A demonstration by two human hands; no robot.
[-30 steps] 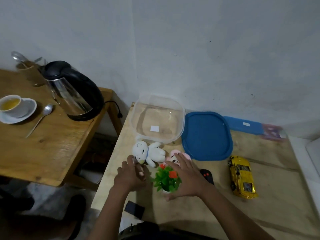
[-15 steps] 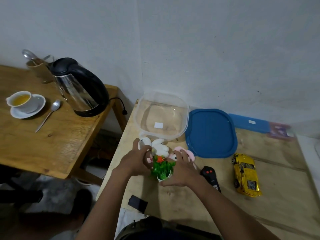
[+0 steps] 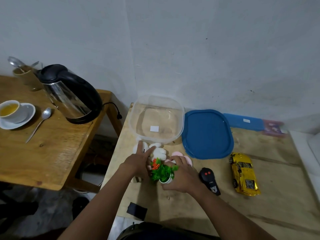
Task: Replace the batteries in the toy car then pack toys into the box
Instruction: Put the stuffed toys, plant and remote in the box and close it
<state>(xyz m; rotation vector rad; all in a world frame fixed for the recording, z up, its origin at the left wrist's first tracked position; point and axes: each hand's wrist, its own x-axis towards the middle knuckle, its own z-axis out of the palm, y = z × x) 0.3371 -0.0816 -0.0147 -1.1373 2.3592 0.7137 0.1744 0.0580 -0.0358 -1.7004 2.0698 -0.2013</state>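
A clear plastic box [image 3: 180, 110] stands open at the back of the plywood table [image 3: 270, 210], its blue lid [image 3: 207, 134] lying flat to the right. A white plush toy [image 3: 160, 152] lies just in front of the box, with a pink plush [image 3: 187, 159] beside it. My left hand [image 3: 136, 164] rests two straight fingers on the white plush. My right hand [image 3: 181, 177] grips a small toy plant [image 3: 161, 171] in a white pot, tilted. The black remote [image 3: 209, 181] and the gold toy car [image 3: 244, 174] lie to the right, untouched.
A lower wooden side table [image 3: 48, 146] on the left carries a black kettle [image 3: 69, 94], a cup of tea on a saucer [image 3: 10, 110] and a spoon [image 3: 39, 122]. A small black piece [image 3: 136, 209] lies at the near table edge. A blue pack [image 3: 242, 121] lies against the wall.
My left hand has stretched its fingers out onto the white plush. My right hand has closed round the plant pot and tipped it. The car and remote have stayed put.
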